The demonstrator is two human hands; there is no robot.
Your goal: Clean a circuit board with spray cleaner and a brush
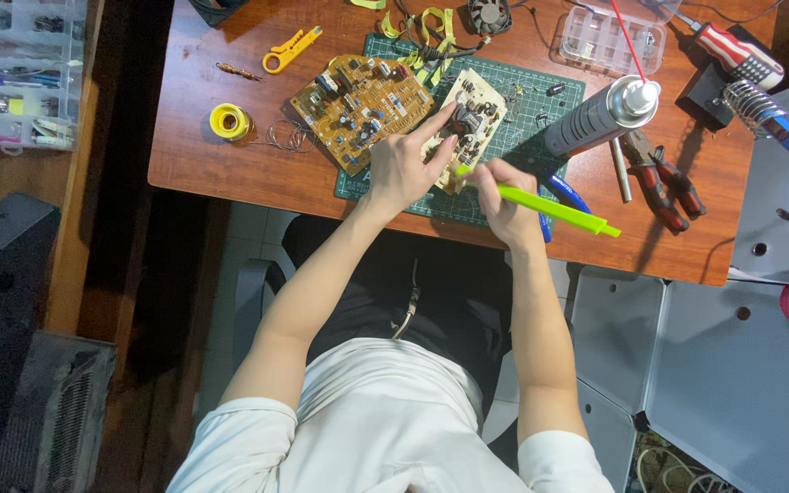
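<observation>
My left hand (401,164) rests on a small beige circuit board (473,117) lying on a green cutting mat (541,100), fingers pinning its near edge. My right hand (501,194) grips a bright green plastic-handled tool (554,210), its tip pressed against the board's lower edge next to my left fingers. A larger brown circuit board (358,105) lies on the mat just left of the small one.
A silver spray can (595,114) with a red straw, red-handled pliers (664,178), a soldering iron in its coil stand (764,114), a screwdriver (732,50), a clear parts box (609,41), a yellow solder spool (228,120) and a yellow stripper (289,50) lie on the wooden desk (230,164).
</observation>
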